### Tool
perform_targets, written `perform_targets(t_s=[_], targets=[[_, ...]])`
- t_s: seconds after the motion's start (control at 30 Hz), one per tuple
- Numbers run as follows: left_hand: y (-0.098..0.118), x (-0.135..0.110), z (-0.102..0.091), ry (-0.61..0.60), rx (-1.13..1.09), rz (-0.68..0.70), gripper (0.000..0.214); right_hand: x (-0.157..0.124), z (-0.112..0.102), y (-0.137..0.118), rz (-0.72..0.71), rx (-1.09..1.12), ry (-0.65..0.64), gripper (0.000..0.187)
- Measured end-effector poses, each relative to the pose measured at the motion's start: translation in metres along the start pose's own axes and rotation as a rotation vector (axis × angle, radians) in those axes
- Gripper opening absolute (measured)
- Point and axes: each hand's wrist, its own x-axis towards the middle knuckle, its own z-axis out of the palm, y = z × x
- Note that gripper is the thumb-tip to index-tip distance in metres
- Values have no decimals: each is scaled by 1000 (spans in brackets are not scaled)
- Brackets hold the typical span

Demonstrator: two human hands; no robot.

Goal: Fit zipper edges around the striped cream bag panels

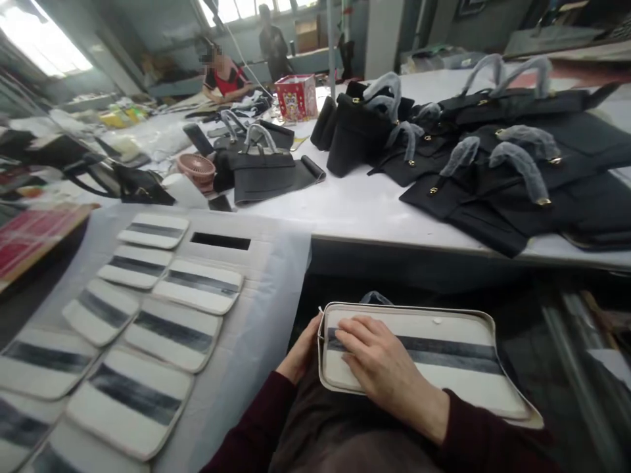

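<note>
A long cream bag piece (458, 381) with rounded corners and a dark stripe lies across my lap. A thin raised rim runs around its left end and far side. My left hand (306, 345) grips it at its left end, the fingers partly hidden behind the rim. On top of the piece, near that same end, my right hand (382, 361) lies with its fingers stretched over the dark stripe. To my left, similar cream striped panels (131, 397) are laid out in rows on a sheet-covered surface (266, 263).
Black handbags (493, 171) with wrapped handles cover the right of the white table (365, 210). More black bag parts (266, 174), a pink fan (196, 169) and a red box (296, 98) stand farther left. Two people are in the background.
</note>
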Motion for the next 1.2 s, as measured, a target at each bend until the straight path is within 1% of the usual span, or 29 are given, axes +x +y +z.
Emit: perform_targets(t_s=[0.1,0.17,0.23,0.33,0.5,0.63,0.7,0.77,0.83,0.87,0.93,0.97,1.03,1.1,1.2], targets=[[-15,-4,4,-85,-139,-82,61,5,5,2,21,-70,-97,41],[-19,-3,4,-126,-211,-121,63,6,6,4,32,-86,-148,44],[-21,-2,2,-157,-267,-154,65,7,6,5,39,-83,-170,46],[-24,0,-1,-184,-323,-194,67,9,5,5,48,-78,-173,53],[-29,1,-2,-189,-369,-244,74,8,10,5,39,-112,-178,49],[-30,2,1,-202,-380,-265,81,8,13,4,64,-120,-166,50],[-26,1,3,-215,-372,-259,83,8,14,4,73,-112,-151,50],[-19,-3,3,-208,-329,-206,83,9,14,3,81,-103,-142,50],[-7,-9,0,-158,-191,-80,80,9,15,3,90,-94,-142,51],[0,-13,-2,-116,-47,-3,77,10,15,3,96,-91,-143,52],[16,-22,-6,-28,310,118,71,10,15,2,105,-88,-143,53],[25,-27,-6,6,482,149,67,9,15,2,110,-86,-142,53],[40,-36,-2,60,738,163,56,7,14,1,118,-80,-140,50],[53,-44,5,103,906,174,50,6,13,1,114,-67,-144,48],[66,-55,11,147,1118,214,53,8,16,4,100,-41,-145,51]])
